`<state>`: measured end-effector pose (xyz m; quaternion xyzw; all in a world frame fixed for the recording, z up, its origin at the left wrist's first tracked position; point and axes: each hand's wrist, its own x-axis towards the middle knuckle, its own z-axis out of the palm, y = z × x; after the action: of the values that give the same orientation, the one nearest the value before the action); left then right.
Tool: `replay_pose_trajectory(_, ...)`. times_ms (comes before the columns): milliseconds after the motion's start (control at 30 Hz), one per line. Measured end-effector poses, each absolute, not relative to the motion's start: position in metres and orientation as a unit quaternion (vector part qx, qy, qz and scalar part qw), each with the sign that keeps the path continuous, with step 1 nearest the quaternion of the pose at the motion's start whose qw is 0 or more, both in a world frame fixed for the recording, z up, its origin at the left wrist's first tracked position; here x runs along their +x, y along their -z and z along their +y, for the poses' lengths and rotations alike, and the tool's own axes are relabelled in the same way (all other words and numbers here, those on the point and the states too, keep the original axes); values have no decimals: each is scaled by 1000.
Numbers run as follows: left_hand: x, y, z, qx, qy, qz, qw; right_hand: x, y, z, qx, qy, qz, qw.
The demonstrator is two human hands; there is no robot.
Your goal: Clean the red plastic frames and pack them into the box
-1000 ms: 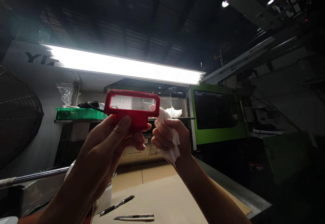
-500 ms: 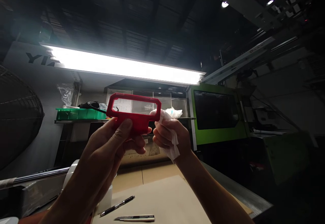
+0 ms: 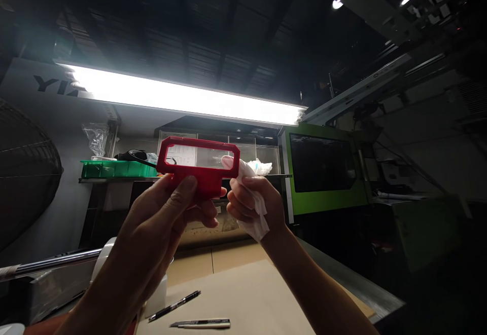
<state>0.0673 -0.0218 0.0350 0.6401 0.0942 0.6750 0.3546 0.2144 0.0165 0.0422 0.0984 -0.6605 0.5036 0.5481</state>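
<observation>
A red plastic frame (image 3: 198, 173) with a wide rectangular opening is held up in front of me, under the lamp. My left hand (image 3: 167, 211) grips its lower part, thumb on the near face and fingers behind. My right hand (image 3: 261, 200) is closed round a crumpled white cloth or tissue (image 3: 258, 226). One cloth-covered right fingertip shows at the right end of the opening, behind the frame. Whether that fingertip presses on the frame, I cannot tell.
A pen (image 3: 175, 305) and a utility knife (image 3: 200, 323) lie on the cardboard-covered bench (image 3: 239, 292). A green tray (image 3: 117, 169) stands on the shelf behind. A long lamp (image 3: 186, 94) hangs above, a fan (image 3: 26, 173) is at left, a green machine (image 3: 323, 173) at right.
The view has shifted slightly, so nearly everything sits a little further left and the hands a touch higher. Both hands keep their holds on the red frame and the white cloth.
</observation>
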Motion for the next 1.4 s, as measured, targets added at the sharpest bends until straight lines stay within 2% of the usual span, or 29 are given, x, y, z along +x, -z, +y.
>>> replay_pose_trajectory(167,71,-34,-22,643,-672,96,356,211,-39,12,130,-535,-648,526)
replay_pose_trajectory(367,72,-32,-22,652,-668,77,351,201,-29,12,212,-568,-580,544)
replay_pose_trajectory(600,69,-30,-22,666,-653,77,351,194,-26,14,208,-565,-565,564)
replay_pose_trajectory(867,67,-32,-26,638,-678,95,353,206,-29,10,140,-461,-548,684)
replay_pose_trajectory(1100,68,-30,-18,658,-662,68,351,204,-29,22,129,-517,-625,570)
replay_pose_trajectory(1400,66,-27,-16,659,-665,80,343,205,-31,17,169,-531,-652,514)
